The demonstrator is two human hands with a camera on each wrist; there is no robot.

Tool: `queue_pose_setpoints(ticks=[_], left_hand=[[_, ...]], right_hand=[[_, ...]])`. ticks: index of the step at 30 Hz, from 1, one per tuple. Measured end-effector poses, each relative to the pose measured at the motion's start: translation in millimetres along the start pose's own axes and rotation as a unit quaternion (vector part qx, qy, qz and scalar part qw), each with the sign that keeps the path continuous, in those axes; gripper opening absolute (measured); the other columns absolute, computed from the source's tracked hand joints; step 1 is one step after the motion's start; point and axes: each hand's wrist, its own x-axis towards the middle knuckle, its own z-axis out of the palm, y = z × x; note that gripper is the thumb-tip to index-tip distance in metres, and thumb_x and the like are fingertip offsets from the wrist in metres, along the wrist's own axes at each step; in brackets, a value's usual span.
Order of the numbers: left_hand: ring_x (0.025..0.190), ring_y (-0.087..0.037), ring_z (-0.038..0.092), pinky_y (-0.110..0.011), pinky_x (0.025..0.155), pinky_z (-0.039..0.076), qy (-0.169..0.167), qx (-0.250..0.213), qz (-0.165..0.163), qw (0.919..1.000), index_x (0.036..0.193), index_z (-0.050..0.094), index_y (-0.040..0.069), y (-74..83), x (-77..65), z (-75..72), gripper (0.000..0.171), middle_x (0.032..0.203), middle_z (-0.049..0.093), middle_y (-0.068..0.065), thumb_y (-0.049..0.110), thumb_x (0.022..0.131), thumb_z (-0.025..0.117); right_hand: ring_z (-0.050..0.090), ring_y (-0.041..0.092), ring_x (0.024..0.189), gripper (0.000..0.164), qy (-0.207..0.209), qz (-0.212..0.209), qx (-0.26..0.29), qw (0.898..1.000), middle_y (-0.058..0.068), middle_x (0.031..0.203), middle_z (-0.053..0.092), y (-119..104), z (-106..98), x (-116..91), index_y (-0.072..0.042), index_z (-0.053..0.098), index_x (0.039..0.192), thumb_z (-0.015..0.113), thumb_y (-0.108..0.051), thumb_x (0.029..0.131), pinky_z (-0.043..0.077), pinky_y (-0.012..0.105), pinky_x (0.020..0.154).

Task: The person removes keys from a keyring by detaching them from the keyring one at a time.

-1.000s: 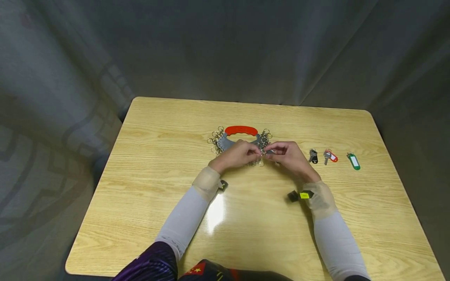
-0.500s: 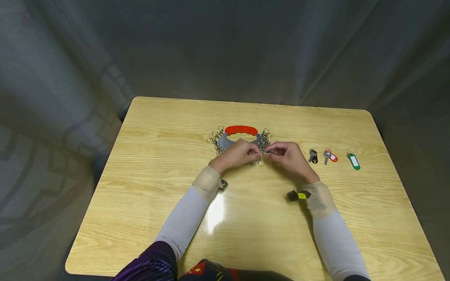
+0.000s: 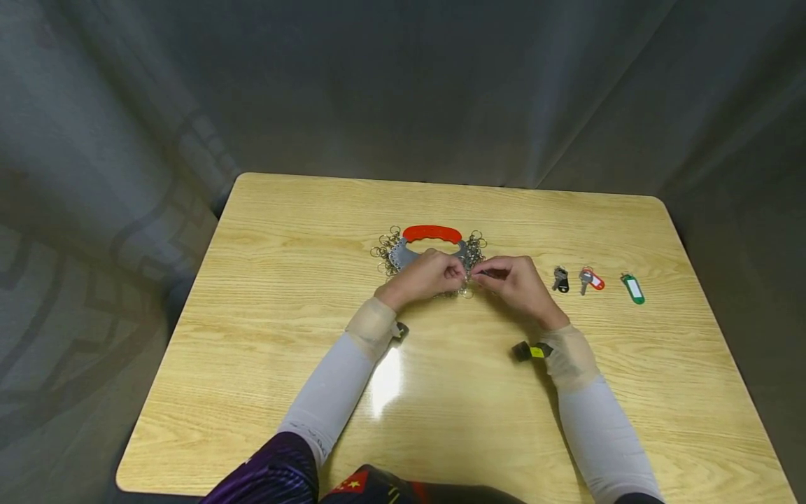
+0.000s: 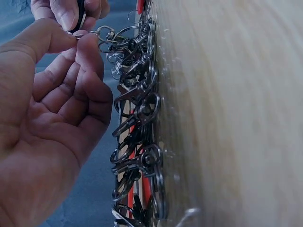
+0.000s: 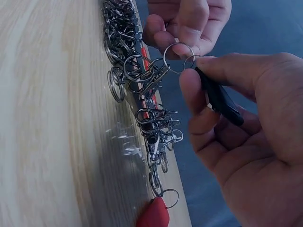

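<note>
A grey metal key holder [image 3: 403, 256] with a red handle [image 3: 432, 232] lies on the table, its edge hung with several metal clasps and split rings. My left hand [image 3: 423, 275] pinches a split ring [image 5: 164, 57] at the holder's right side between thumb and index finger. Opposite it, my right hand [image 3: 520, 285] pinches a black key tag [image 5: 221, 100] by its small-ring end, right against the split ring. Fingertips partly hide where the two rings meet, so I cannot tell whether they are linked.
To the right on the wooden table [image 3: 466, 434] lie a key with a black tag [image 3: 561, 280], a key with a red tag [image 3: 592, 280] and a green tag [image 3: 633, 288]. Dark curtains [image 3: 403, 91] hang behind the table.
My right hand and wrist have shifted slightly to the left, and the black tag shows more between its fingers. The left hand stays almost still.
</note>
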Motion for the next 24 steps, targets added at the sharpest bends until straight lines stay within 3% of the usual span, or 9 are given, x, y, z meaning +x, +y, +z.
queue_pose_setpoints(ticks=[10, 18, 24], left_hand=[[0.074, -0.007, 0.060, -0.016, 0.081, 0.054, 0.010, 0.021, -0.004, 0.9997, 0.101, 0.076, 0.006, 3.4, 2.3, 2.2, 0.009, 0.088, 0.072, 0.000, 0.002, 0.094, 0.072], [0.073, -0.009, 0.063, -0.016, 0.074, 0.055, 0.027, 0.025, -0.015, 0.9992, 0.095, 0.075, 0.006, 8.1, 1.2, 2.2, 0.004, 0.085, 0.073, 0.000, 0.005, 0.092, 0.077], [0.070, -0.008, 0.062, -0.015, 0.070, 0.053, 0.026, 0.049, -0.015, 0.9984, 0.095, 0.075, 0.006, 8.2, 1.1, 3.9, 0.003, 0.084, 0.072, 0.001, 0.008, 0.093, 0.076]], right_hand=[[0.075, 0.025, 0.088, 0.015, 0.013, -0.082, -0.085, 0.993, 0.010, 0.101, 0.081, -6, 5, 2, -0.004, 0.082, 0.102, 0.079, 0.005, 0.091, 0.052, 0.011, 0.079], [0.075, 0.026, 0.093, 0.011, 0.013, -0.103, -0.139, 0.985, 0.011, 0.102, 0.079, -15, 10, 2, -0.002, 0.080, 0.103, 0.076, 0.003, 0.094, 0.061, 0.039, 0.082], [0.075, 0.031, 0.099, 0.009, 0.006, -0.094, -0.151, 0.984, 0.014, 0.105, 0.079, -21, 13, 1, -0.001, 0.079, 0.103, 0.074, 0.002, 0.096, 0.062, 0.046, 0.088]])
